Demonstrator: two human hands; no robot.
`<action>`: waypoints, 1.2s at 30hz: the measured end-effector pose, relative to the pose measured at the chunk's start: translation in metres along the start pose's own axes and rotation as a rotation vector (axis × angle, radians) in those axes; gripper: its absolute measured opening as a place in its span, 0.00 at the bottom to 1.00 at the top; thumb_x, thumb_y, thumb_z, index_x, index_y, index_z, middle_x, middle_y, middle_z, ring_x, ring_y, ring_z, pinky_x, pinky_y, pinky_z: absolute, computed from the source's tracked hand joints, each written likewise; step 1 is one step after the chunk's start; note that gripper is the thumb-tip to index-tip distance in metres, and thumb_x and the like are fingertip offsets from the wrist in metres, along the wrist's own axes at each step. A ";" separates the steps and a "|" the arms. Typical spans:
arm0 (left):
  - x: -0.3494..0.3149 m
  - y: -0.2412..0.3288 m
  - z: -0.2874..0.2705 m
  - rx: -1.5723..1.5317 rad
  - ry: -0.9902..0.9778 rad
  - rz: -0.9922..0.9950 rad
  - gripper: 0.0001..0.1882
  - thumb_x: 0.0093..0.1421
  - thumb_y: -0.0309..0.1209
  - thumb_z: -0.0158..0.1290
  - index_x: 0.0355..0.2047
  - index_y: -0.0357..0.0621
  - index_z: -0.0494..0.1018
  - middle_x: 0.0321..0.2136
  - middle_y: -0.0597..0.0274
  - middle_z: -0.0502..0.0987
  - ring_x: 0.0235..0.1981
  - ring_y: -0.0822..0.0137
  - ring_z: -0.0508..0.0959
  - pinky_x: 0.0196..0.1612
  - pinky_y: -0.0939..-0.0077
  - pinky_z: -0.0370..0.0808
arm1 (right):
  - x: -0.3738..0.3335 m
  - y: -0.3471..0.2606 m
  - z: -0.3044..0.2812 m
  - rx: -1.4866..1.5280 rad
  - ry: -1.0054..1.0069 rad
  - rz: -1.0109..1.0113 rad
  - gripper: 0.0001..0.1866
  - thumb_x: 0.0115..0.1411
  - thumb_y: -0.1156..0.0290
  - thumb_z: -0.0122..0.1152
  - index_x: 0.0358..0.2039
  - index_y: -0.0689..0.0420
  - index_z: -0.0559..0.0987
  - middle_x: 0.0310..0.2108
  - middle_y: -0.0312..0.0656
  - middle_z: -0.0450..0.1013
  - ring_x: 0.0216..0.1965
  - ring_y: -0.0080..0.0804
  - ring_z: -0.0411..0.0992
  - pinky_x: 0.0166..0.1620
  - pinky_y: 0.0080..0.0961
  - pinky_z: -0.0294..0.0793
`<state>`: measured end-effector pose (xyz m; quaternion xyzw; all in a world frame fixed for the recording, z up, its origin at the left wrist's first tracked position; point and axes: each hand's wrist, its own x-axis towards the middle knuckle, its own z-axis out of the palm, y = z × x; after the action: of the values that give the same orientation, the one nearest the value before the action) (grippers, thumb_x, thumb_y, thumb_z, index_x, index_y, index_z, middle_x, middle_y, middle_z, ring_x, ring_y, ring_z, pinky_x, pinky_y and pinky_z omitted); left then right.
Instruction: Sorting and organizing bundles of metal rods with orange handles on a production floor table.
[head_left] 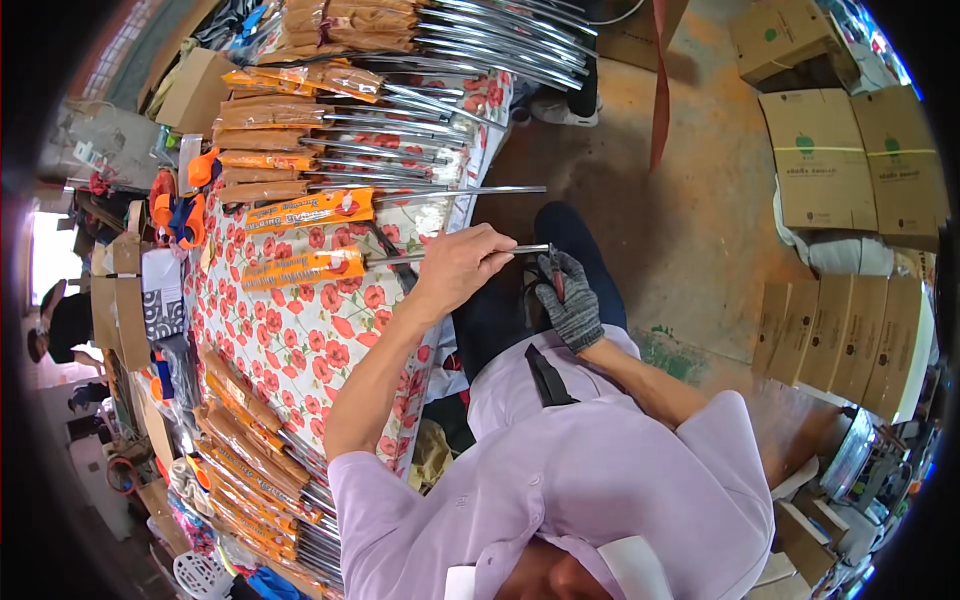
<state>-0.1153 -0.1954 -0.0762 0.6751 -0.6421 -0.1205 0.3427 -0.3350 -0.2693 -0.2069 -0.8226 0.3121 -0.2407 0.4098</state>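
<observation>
At centre, your bare left hand (462, 268) grips silver metal rod (528, 248), grey-gloved right hand (573, 308) dark-red tool (558, 286); slack hold could let rod slip.

red-flowered white tablecloth (290, 340), orange packet (305, 269), silvery rod (395, 261), mottled grey glove (572, 312)

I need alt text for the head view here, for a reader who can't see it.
A bare left hand grips a thin metal rod sticking out of an orange wrapper, while the gray-gloved right hand holds a small tool near the rod's end. More wrapped rods lie on a red-flowered tablecloth; cardboard boxes stand to the right.
</observation>
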 end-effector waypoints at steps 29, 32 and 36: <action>-0.007 0.025 0.003 -0.095 0.076 -0.073 0.09 0.56 0.20 0.66 0.38 0.38 0.82 0.32 0.59 0.84 0.29 0.64 0.83 0.30 0.75 0.77 | 0.014 -0.030 0.004 0.307 -0.028 0.080 0.35 0.59 0.65 0.70 0.65 0.59 0.68 0.60 0.52 0.70 0.59 0.49 0.72 0.60 0.34 0.73; -0.007 0.023 0.003 -0.092 0.078 -0.058 0.08 0.56 0.20 0.66 0.37 0.38 0.82 0.32 0.59 0.84 0.29 0.64 0.84 0.30 0.74 0.77 | 0.013 -0.029 0.004 0.293 -0.033 0.085 0.33 0.59 0.65 0.70 0.63 0.60 0.70 0.59 0.52 0.70 0.57 0.51 0.73 0.58 0.35 0.74; -0.011 0.023 0.004 -0.068 0.090 -0.038 0.08 0.55 0.20 0.66 0.36 0.38 0.81 0.31 0.59 0.84 0.29 0.63 0.84 0.29 0.74 0.78 | 0.009 -0.021 0.008 0.060 0.012 -0.037 0.23 0.59 0.64 0.69 0.54 0.59 0.78 0.56 0.51 0.72 0.53 0.52 0.75 0.55 0.38 0.76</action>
<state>-0.1377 -0.1849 -0.0679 0.6801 -0.6084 -0.1183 0.3915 -0.3168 -0.2615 -0.1927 -0.8142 0.2918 -0.2625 0.4278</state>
